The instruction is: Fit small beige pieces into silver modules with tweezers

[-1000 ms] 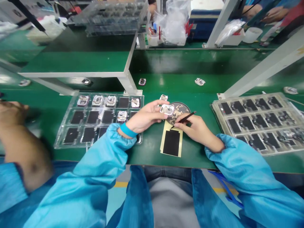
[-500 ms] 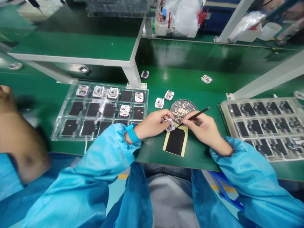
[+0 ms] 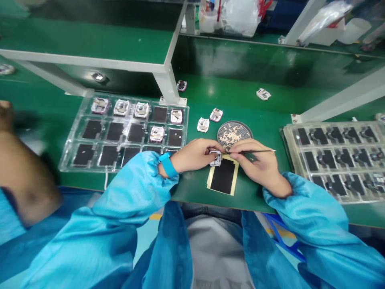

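Tool (image 3: pixel 259 151) flatter, case (image 3: pixel 215 159) in left grip (image 3: pixel 196 155)

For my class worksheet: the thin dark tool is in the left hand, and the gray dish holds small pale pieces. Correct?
Wrong hand: not the left hand; the head view shows the thin dark tool in the right hand. The gray dish does hold small pale pieces.

Free gap between right hand (image 3: pixel 255 162) and right tray (image 3: pixel 291 138) (post (image 3: pixel 345 95) beyond)

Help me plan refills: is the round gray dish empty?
Partly filled: the round dish holds scattered beige pieces; bare gray shows beside them.
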A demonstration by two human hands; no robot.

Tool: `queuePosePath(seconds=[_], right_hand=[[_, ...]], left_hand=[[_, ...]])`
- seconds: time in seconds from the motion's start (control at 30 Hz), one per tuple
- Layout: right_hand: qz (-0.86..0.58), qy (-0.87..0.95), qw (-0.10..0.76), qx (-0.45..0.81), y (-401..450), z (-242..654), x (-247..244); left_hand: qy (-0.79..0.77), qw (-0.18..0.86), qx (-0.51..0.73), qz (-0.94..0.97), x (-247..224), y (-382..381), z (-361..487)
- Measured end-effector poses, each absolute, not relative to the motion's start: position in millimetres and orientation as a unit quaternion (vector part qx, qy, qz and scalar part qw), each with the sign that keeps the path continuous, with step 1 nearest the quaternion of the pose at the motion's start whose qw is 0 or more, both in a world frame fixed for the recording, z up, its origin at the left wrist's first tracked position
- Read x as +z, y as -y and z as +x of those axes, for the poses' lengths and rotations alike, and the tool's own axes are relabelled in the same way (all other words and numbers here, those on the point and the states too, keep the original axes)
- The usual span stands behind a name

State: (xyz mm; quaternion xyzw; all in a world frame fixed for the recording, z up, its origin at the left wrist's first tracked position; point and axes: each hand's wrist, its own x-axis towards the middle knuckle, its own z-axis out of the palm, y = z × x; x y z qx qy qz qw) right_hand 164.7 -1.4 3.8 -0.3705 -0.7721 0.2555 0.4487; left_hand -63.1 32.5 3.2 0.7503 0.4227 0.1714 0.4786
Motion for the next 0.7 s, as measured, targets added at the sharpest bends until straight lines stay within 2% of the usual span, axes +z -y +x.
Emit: queuePosePath(seconds=[0.5,0.7], right_hand=[[-0.379,0.778,0.437,0.244,2.1,163.3,0.0],[-0.377,0.76,0.443,0.289,4.8,168.1,3.7]], left_hand=[[-0.427,0.482,0.168,0.746,4.1,-33.1,-63.2],[-0.42,0.49,0.174,0.744,3.9,-32.0,-63.3]])
